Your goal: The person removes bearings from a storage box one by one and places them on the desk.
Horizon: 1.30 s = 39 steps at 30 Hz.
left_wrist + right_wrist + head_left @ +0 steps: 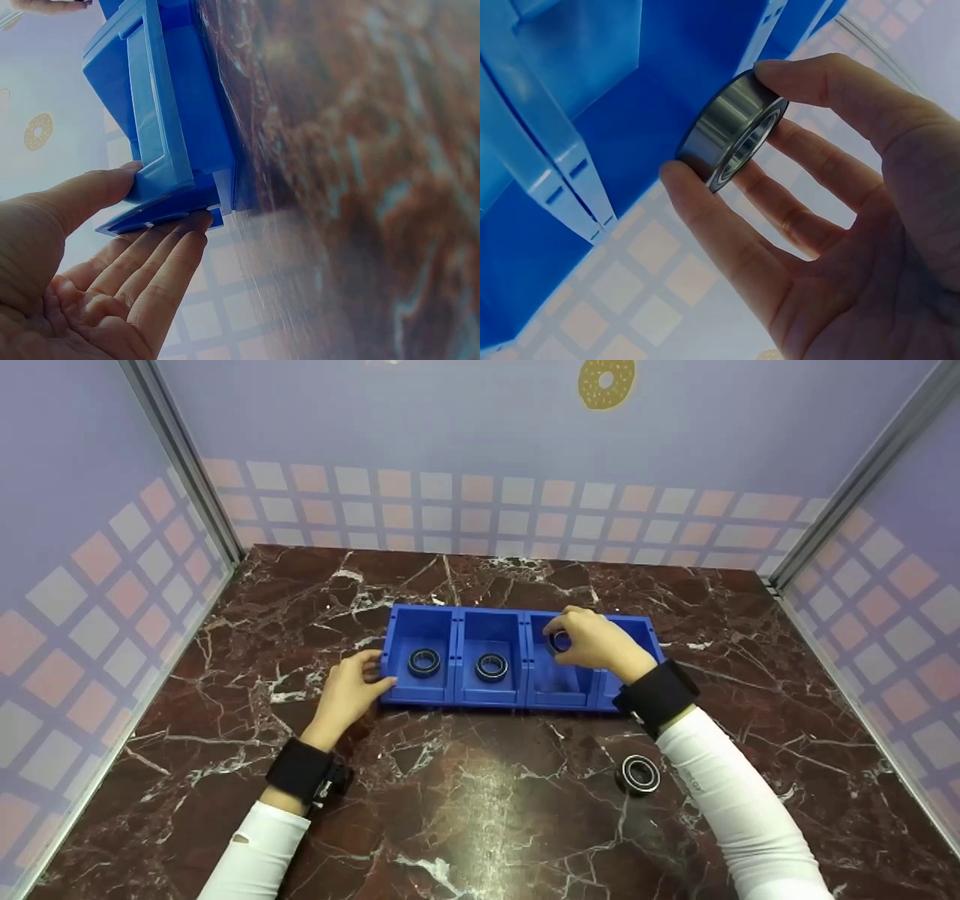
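Dark red marble worktop (450,840) with pale veins spreads between lilac walls (480,427). Over the third blue compartment from the left, or just inside it, a bearing (731,131) is held tilted; whether it touches the compartment's floor I cannot tell. The right hand (596,641) has its thumb and fingers clamped on the outer rim of this bearing, with gaps showing between the fingers. Four compartments side by side make up the blue bin row (556,700), which stands on the worktop. One bearing (424,662) lies flat in the leftmost compartment and another bearing (491,667) in the second. At the row's left end, the left hand (349,690) grips the side wall, thumb on the edge and fingers against the outside. Nearer the person, below the row's right half, a loose bearing (639,775) rests on the worktop. Black bands (304,771) circle both wrists, above them white sleeves (739,802). Pink and white squares (435,484) pattern the walls, and a yellow doughnut (606,382) decorates the back one.
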Available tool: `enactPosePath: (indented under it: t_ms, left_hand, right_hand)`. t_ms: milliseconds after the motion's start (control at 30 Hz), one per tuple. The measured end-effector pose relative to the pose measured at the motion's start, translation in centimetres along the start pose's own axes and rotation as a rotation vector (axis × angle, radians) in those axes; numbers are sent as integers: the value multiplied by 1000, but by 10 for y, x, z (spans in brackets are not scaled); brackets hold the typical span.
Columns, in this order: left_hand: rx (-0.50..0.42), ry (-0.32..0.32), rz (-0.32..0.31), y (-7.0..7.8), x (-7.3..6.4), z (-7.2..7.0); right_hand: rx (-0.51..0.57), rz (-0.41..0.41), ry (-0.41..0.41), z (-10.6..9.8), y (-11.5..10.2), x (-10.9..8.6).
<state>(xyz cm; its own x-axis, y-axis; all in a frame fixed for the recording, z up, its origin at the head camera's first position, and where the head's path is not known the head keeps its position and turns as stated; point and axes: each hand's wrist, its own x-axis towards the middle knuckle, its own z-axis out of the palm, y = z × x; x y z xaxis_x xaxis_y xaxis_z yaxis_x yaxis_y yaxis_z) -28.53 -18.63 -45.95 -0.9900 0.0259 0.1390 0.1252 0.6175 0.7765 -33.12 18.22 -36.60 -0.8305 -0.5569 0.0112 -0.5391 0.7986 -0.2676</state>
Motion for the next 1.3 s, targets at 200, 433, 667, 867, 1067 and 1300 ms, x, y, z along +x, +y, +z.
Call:
enactPosePath:
  t_ms: [200,433,667,867,1067,1300]
  left_hand:
    - [-4,4,-3,-1,0,1]
    - [2,1,-12,-1,0,0]
    - [-4,11,-1,0,1,0]
    - [-9,1,-8,-1,0,0]
    - [-14,0,-4,1,-1,-1]
    - [8,-1,-8,1,0,0]
  right_hand:
    - [-5,-32,5,-1,-2,-4]
    - [-13,-30,10,-4,-7,-11]
    - [15,-48,7,-6,-15,-21]
    - [14,-46,11,-7,-20,-27]
    - [-6,-60,21,-6,-24,-30]
    - [-16,-82,21,-6,-28,-37]
